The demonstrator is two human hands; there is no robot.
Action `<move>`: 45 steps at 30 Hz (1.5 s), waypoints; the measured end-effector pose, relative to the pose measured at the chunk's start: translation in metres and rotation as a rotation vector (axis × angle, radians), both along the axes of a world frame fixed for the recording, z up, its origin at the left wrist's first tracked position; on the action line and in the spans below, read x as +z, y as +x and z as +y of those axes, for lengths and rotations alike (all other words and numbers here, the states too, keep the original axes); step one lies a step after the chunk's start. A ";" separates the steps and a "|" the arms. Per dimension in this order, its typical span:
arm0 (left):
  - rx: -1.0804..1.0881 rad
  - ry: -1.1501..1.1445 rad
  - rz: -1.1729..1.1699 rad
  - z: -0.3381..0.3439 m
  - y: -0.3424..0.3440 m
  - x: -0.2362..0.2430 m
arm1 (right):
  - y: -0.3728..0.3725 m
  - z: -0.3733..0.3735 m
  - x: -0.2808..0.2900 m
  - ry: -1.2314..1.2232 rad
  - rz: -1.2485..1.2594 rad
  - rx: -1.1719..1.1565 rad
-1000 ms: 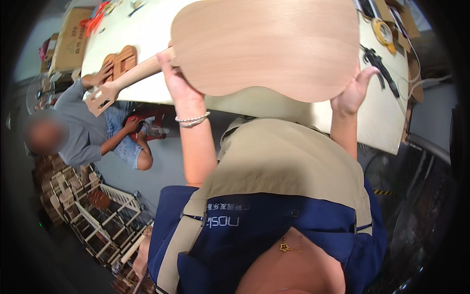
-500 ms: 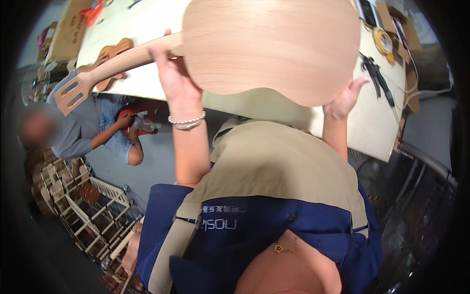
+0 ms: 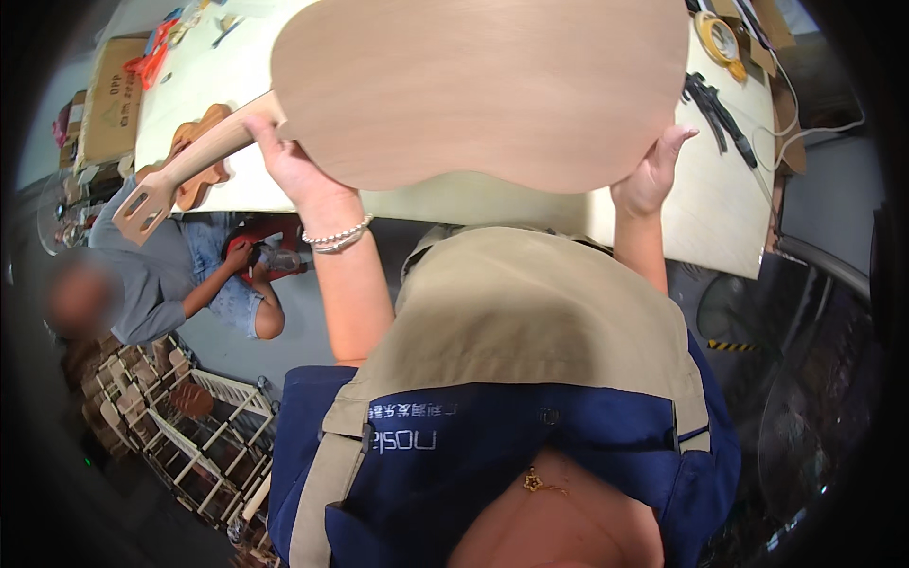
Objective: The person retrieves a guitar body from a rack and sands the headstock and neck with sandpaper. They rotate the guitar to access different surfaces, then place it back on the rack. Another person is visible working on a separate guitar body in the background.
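An unfinished bare-wood guitar is held up over the worktable, its flat back facing me. Its neck runs down to the left and ends in a slotted headstock. My left hand, with beaded bracelets at the wrist, grips it where the neck meets the body; most of its fingers are hidden behind the wood. At the body's lower right edge my right hand supports the wide end, thumb sticking outward and its other fingers out of sight underneath.
The pale worktable holds a smaller brown wooden instrument body, black clamps and a yellow tape roll. A cardboard box stands far left. Another person sits at left, near a wooden rack.
The guitar has shifted left, and its neck tilts down more steeply. Both my hands have moved with it, still holding on. My view has turned slightly.
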State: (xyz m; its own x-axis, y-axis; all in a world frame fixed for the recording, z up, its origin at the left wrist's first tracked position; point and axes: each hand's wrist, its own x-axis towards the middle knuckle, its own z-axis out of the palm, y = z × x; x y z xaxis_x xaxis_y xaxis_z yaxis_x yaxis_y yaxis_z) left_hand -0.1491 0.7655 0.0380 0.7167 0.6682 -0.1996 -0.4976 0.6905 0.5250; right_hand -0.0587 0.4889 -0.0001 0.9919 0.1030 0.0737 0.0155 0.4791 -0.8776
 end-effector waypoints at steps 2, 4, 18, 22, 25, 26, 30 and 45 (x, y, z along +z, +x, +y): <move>-0.223 -0.019 -0.268 0.011 -0.001 -0.015 | 0.000 -0.007 -0.011 -0.037 0.014 0.024; -0.204 0.020 -0.224 0.009 0.001 -0.010 | 0.001 -0.017 -0.020 -0.078 0.031 0.077; 0.054 0.183 0.261 -0.019 0.017 0.013 | 0.001 -0.014 -0.008 -0.063 0.105 0.086; 0.011 0.219 0.264 -0.013 0.011 0.010 | 0.001 -0.030 -0.027 -0.163 0.015 0.118; -0.075 0.578 0.182 -0.022 0.006 0.027 | 0.003 -0.053 -0.044 -0.202 0.016 0.262; -0.147 0.727 0.130 -0.021 0.004 0.030 | 0.002 -0.059 -0.047 -0.333 0.126 0.288; -0.171 0.824 0.117 -0.033 0.003 0.048 | -0.003 -0.038 -0.067 -0.264 -0.034 0.159; -0.336 1.092 0.159 -0.029 -0.004 0.052 | -0.012 -0.038 -0.076 -0.096 0.087 0.209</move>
State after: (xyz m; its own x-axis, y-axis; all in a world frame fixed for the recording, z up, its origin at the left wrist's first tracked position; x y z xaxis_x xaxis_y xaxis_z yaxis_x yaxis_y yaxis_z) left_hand -0.1527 0.7364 0.0899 0.9098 0.3208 0.2634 -0.2493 -0.0852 0.9647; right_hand -0.0708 0.4509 -0.0763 0.9504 0.3094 -0.0310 -0.1529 0.3783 -0.9130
